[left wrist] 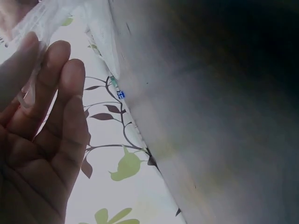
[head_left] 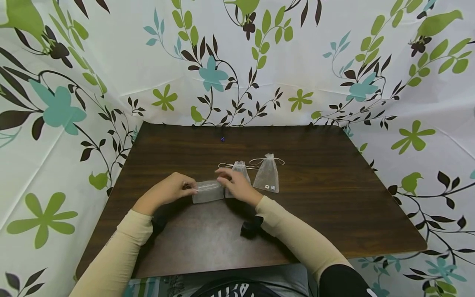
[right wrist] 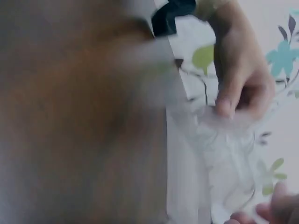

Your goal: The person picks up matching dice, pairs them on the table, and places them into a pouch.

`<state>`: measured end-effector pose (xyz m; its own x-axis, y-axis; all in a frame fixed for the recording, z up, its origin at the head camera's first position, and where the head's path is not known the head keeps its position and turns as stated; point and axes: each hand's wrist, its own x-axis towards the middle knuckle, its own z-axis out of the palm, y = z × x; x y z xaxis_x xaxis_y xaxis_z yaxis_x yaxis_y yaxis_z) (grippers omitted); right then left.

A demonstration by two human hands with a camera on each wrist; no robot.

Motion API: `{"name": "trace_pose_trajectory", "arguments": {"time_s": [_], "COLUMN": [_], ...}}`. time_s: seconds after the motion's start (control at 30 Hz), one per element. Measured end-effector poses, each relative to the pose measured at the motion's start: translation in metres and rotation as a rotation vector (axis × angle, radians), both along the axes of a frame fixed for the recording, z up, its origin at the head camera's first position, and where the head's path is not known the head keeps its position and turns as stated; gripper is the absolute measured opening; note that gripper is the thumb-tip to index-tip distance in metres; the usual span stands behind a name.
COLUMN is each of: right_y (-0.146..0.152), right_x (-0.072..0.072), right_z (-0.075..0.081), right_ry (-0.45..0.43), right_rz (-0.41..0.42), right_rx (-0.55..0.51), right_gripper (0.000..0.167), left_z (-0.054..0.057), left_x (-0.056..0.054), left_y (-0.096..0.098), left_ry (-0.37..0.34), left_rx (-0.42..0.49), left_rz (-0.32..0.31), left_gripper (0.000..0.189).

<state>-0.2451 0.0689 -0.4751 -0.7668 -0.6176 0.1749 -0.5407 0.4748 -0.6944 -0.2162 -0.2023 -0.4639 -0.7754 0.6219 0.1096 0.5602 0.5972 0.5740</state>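
Observation:
A sheer white mesh pouch (head_left: pixel 208 192) is stretched sideways between the two hands, close over the table. My left hand (head_left: pixel 172 189) pinches its left end between thumb and fingers; in the left wrist view, the left hand (left wrist: pixel 51 121) has the thin fabric and a loop of white cord at its fingertips. At the pouch's other end, my right hand (head_left: pixel 239 187) holds it with bent fingers, and only some fingertips (right wrist: pixel 280 205) show in the right wrist view. A second drawstring pouch (head_left: pixel 240 166) lies just behind the right hand, partly hidden.
Right of the hands lies another drawstring pouch (head_left: pixel 268 175) with small white cubes at its bottom. A small blue die (head_left: pixel 222 139) sits near the back edge of the dark wooden table (head_left: pixel 315 214). Patterned cloth (head_left: pixel 259 95) hangs around the table.

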Motion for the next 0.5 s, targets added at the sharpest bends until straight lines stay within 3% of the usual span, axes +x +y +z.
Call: {"name": "trace_pose_trajectory", "arguments": {"time_s": [0.07,0.17,0.3,0.5], "right_y": [-0.003,-0.01,-0.02,-0.027], "right_x": [-0.009,-0.024,-0.04,-0.05], "right_z": [0.0,0.0,-0.003,-0.007], "right_ry": [0.016,0.092,0.155,0.207], "right_rz": [-0.083,-0.168,-0.198,-0.21], "right_rx": [0.025,0.161,0.336,0.468], "right_gripper": [0.03,0.022,0.023,0.023], "left_z": [0.002,0.004,0.002,0.0], "left_x": [0.001,0.001,0.001,0.001], "left_y": [-0.001,-0.002,-0.002,0.002], "left_ry": [0.011,0.038,0.072,0.088], "left_rx": [-0.005,-0.009,-0.026,-0.041], "left_rz": [0.003,-0.003,-0.018,-0.038], "left_gripper": [0.005,0.004,0.005,0.005]}}
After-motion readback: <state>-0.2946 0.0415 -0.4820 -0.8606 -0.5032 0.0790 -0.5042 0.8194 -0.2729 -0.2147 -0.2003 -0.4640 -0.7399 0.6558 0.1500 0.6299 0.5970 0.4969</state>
